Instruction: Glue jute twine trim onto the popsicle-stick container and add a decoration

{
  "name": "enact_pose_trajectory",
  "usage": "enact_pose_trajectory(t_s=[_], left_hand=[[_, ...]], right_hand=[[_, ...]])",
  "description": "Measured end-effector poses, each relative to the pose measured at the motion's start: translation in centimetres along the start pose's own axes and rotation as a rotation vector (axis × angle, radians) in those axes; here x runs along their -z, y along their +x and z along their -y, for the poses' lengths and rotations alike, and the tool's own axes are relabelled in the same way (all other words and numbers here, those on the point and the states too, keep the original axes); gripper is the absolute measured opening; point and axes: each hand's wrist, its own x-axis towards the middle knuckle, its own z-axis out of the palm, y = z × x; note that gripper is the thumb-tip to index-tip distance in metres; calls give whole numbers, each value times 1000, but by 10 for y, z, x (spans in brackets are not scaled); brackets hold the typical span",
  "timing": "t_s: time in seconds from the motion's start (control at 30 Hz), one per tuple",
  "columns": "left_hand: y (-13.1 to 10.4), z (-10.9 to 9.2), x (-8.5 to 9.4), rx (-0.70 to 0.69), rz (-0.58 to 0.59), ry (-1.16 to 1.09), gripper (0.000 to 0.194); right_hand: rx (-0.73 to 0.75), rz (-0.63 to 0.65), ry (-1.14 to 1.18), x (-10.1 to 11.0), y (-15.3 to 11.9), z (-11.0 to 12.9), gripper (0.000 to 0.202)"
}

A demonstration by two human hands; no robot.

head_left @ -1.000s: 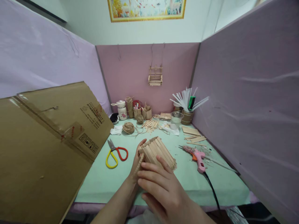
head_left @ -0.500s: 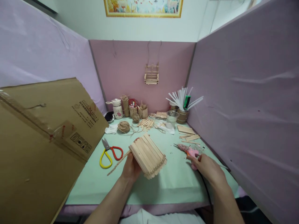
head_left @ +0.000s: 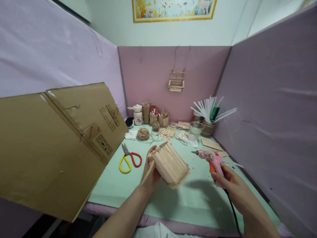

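Note:
A small box-like piece built of wooden craft sticks [head_left: 170, 163] is held up over the table in my left hand [head_left: 151, 177], tilted, its stick-covered side facing me. A braided twine cord [head_left: 148, 172] hangs from its left edge across that hand. My right hand [head_left: 226, 178] is closed round the handle of a pink hot glue gun [head_left: 213, 159], raised above the table. The gun's nozzle points left toward the craft-stick piece, with a gap between them. Its black cable runs down past my wrist.
Red-and-yellow scissors [head_left: 130, 159] lie left on the green tabletop [head_left: 111, 190]. A cardboard sheet [head_left: 61, 148] leans at the left. Behind are a twine ball [head_left: 143, 133], loose craft sticks [head_left: 167, 133], a plastic cup [head_left: 196, 128] and a pot of glue sticks [head_left: 208, 128].
The glue gun has been lifted off the table in my right hand. The craft-stick piece has turned slightly in my left hand, and the whole view has shifted.

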Motion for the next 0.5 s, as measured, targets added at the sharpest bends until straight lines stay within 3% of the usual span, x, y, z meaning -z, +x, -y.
enact_pose_trajectory(t_s=[0.17,0.27,0.4,0.5], left_hand=[[1,0,-4,-98,-13,49,84],[0,2,-4,-149,-4,75,89],[-2,3,-3,-167,13,106,96],[-2,4,-3,-199,25,126,95]], right_hand=[[-29,-67,234,-18,-17,0,48],[19,-73,238,-26,-29,0,49],[141,29,88,-33,-48,8,41],[315,152,-17,-45,-60,21,34]])
